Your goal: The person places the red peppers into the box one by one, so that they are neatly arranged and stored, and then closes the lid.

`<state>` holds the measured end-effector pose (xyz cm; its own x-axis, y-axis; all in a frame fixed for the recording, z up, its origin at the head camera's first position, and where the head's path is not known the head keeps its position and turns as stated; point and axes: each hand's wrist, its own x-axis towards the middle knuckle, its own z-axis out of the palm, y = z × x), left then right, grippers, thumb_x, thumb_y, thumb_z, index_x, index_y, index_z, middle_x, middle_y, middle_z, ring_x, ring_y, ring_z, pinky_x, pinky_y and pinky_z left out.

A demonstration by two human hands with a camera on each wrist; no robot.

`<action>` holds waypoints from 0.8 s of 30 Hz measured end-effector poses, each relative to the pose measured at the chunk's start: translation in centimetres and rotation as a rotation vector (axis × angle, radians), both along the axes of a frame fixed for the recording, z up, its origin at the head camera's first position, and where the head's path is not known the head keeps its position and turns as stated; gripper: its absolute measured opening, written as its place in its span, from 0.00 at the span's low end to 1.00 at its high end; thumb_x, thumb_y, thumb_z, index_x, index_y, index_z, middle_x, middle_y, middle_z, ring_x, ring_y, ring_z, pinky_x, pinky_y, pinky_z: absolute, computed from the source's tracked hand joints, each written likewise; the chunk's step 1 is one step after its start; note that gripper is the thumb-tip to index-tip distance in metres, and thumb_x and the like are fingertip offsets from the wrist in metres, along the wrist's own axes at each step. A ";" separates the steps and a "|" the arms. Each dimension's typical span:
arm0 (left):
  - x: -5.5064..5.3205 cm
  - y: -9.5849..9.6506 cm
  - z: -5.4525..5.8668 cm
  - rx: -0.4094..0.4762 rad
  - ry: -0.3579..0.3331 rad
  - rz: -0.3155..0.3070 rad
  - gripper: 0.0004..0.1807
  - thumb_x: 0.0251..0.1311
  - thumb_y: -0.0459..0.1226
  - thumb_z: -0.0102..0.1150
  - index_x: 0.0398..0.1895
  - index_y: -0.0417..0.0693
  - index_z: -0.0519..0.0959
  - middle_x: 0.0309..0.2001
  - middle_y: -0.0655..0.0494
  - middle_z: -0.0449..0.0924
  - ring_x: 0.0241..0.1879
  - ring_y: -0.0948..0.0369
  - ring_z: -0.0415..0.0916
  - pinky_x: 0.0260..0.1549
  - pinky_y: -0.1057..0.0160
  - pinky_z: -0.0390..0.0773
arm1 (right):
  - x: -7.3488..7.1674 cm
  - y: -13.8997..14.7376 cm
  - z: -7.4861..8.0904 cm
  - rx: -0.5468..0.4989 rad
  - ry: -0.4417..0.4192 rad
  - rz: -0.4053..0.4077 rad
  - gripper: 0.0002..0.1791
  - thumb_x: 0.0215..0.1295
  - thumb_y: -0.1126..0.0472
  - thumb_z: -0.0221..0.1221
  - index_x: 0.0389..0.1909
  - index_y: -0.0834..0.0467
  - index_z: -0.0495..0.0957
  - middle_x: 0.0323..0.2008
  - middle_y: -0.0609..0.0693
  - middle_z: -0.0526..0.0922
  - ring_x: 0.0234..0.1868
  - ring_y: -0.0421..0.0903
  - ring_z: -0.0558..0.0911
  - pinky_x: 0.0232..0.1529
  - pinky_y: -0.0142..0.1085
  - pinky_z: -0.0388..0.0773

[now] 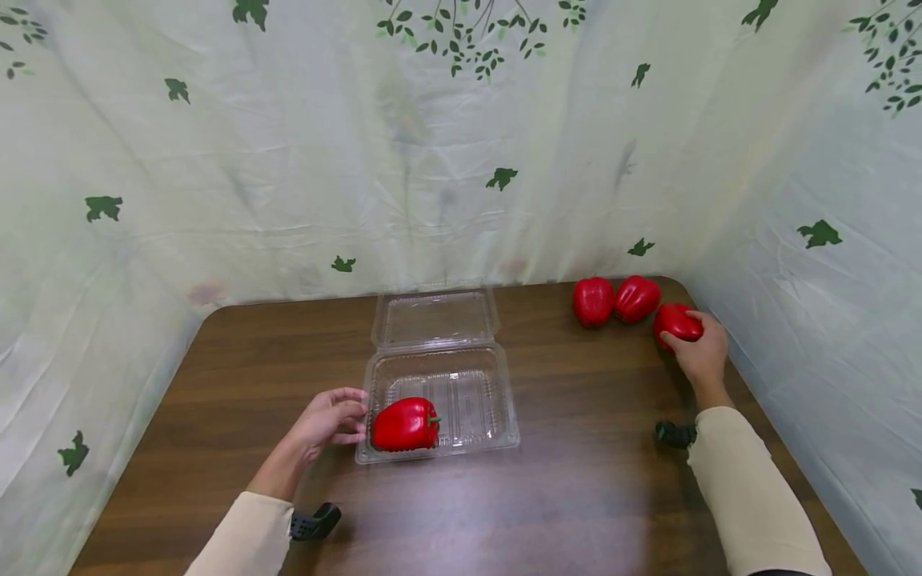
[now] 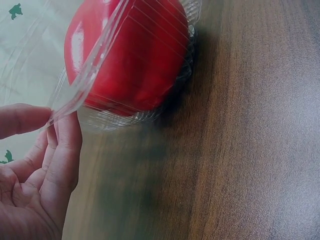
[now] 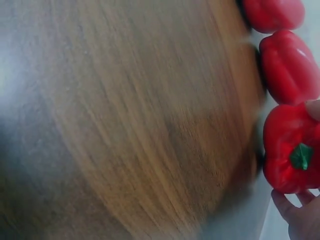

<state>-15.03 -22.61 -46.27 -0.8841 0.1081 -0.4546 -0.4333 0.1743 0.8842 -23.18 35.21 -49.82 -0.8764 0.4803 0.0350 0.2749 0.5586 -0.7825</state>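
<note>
My left hand [image 1: 330, 420] pinches the left rim of a clear plastic clamshell container [image 1: 475, 400], thumb on one side and fingers on the other, as the left wrist view shows. Inside the container's left part lies a red bell pepper [image 1: 403, 425] with its green stem facing right. Over at the table's right side, my right hand [image 1: 702, 352] grips another red bell pepper [image 1: 675, 323]. Its green stem [image 3: 301, 156] shows in the right wrist view, with thumb and fingers on opposite sides of the pepper.
Two more red bell peppers, a left one [image 1: 593, 302] and a right one [image 1: 637, 298], sit side by side near the back right edge. The container's lid [image 1: 435, 318] lies folded back. A leaf-patterned curtain [image 1: 432, 216] surrounds the brown wooden table [image 1: 576, 472].
</note>
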 end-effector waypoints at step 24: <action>-0.1 -0.3 -0.3 -0.014 0.002 -0.002 0.21 0.66 0.32 0.53 0.58 0.29 0.66 0.33 0.50 0.77 0.26 0.58 0.78 0.32 0.59 0.85 | 1.7 -1.9 1.4 -0.154 0.137 -0.064 0.35 0.59 0.61 0.65 0.67 0.57 0.64 0.69 0.58 0.61 0.69 0.58 0.58 0.64 0.58 0.65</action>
